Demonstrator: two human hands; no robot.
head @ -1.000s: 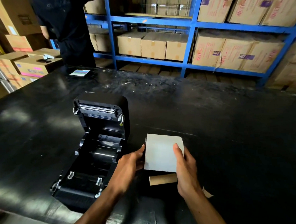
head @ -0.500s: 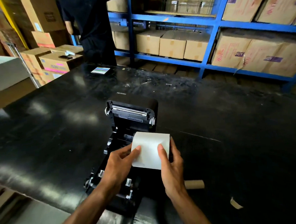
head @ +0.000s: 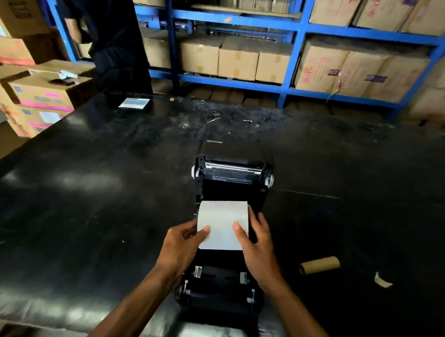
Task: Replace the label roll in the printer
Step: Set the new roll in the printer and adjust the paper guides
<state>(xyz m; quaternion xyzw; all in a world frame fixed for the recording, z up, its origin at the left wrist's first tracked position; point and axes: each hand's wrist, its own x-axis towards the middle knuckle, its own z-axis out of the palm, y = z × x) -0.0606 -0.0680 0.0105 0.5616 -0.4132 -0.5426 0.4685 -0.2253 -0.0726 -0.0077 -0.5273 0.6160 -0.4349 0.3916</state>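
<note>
Holding the white label roll (head: 223, 223) between both hands, I have it over the open bay of the black label printer (head: 228, 245), which sits on the glossy black surface (head: 89, 201). My left hand (head: 180, 247) grips the roll's left end, thumb pressed on the paper face, and my right hand (head: 259, 246) grips the right end the same way, its fingers (head: 255, 218) curled around the far side. The roll looks plain and blank, a pale matte white, wide and smooth, with its front sheet hanging flat toward me so it reads as a rectangle. I cannot tell whether it is already seated in the bay or just above it. The printer's lid stands tipped up behind the roll, showing a silver bar and white end caps, and the brand name Xprinter shows at its top. In front of the roll, the feed path with its small pale guides lies bare. An empty brown cardboard core (head: 319, 265) lies on its side to my right, well apart from the printer, with a torn paper scrap (head: 382, 281) near it
</note>
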